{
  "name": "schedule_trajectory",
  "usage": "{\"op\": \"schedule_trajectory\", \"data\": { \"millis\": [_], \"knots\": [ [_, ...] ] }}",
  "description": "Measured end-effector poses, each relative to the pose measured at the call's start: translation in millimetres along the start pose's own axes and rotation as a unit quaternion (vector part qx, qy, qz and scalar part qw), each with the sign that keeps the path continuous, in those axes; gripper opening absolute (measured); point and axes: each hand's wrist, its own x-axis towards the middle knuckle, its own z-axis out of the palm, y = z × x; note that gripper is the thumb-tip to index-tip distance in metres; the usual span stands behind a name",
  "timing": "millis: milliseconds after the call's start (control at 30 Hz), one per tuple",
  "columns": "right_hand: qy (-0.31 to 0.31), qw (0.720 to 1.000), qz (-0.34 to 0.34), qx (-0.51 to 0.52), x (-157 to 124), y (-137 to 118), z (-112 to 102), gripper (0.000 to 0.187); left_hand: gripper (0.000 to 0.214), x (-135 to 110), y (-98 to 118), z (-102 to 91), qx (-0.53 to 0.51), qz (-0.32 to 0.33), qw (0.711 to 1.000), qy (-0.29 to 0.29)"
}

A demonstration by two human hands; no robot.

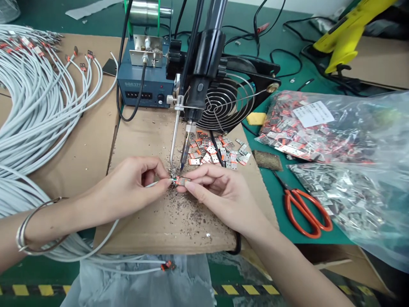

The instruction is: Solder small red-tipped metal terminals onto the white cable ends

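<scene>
With closed fingertips, my left hand [137, 181] pinches a pale grey cable [152, 184] and my right hand [223, 194] a USB connector [183, 181], just beside the tip of the soldering iron [198, 89], with loose USB plugs [209, 150] and a fan [238, 91] beyond.

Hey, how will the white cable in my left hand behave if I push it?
The white cable will probably bend rather than push straight, since the bundle of similar cables lies in smooth curves. It's likely springy, not limp, as those arcs look wide. It seems light: the left hand holds it in just a pinch.
</scene>
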Motion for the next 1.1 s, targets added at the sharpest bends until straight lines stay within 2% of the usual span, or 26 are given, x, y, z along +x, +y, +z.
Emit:
{"op": "schedule_trajectory", "data": {
  "millis": [367,533,833,1100],
  "knots": [
    [-0.014,1.0,0.009,-0.006,-0.3,0.2,-2.1,0.009,0.015,-3.5,-2.1,1.9,0.027,0.04,0.999,0.004],
    [-0.025,1.0,0.012,-0.007,-2.2,1.1,-4.3,0.01,0.015,-5.7,3.1,-0.2,0.043,0.044,0.998,-0.017],
    [-0.007,1.0,0.005,-0.013,0.6,0.4,0.0,0.009,0.017,-2.7,2.0,-1.6,0.039,0.03,0.999,-0.001],
    [-0.011,1.0,0.002,-0.013,-1.5,0.8,-2.3,0.012,0.017,-3.8,-3.5,1.5,0.021,0.055,0.998,0.01]
  ]
}}
